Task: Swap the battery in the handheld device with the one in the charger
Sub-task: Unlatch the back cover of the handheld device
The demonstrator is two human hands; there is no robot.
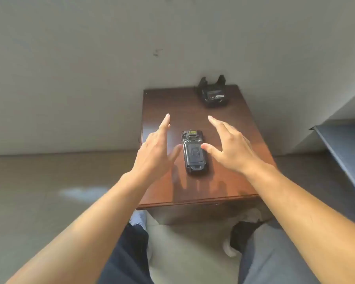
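Observation:
A dark grey handheld device [194, 152] lies face down in the middle of a small brown wooden table [230, 181], its battery cover up. My left hand [155, 148] hovers just left of it, fingers spread, holding nothing. To the device's right is my right hand [231, 147], also with fingers apart, its thumb tip over the device's right edge. A black charger cradle [213, 94] stands at the table's far right corner with a battery [216, 94] lying in it.
The table stands against a pale wall. A dark shelf or desk edge [340, 152] runs along the right. My knees [131, 253] are below the table's near edge, over a grey floor.

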